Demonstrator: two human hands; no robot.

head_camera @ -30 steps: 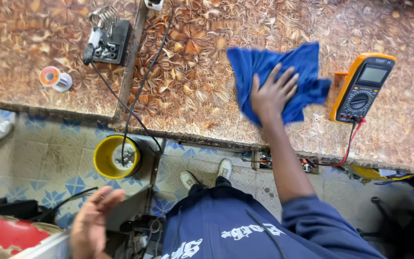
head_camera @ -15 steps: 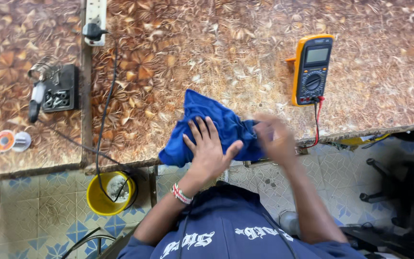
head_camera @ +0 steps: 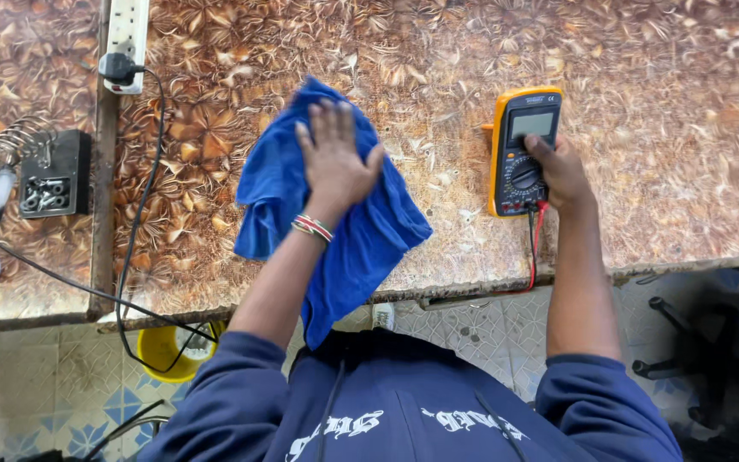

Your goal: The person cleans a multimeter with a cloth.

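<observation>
A white power strip (head_camera: 125, 38) with a black plug (head_camera: 115, 67) is lying on the patterned counter (head_camera: 669, 137), a soldering iron stand (head_camera: 44, 171) is sitting further left, and a yellow bucket (head_camera: 164, 352) is standing below on the tiled floor (head_camera: 53, 385).

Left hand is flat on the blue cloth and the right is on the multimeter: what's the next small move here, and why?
Probably lift the multimeter clear with the right hand, so the left hand can sweep the blue cloth rightward. The cloth lies spread under that palm, the meter stands just beside it on the bench top, and its red and black leads trail over the front edge.
</observation>
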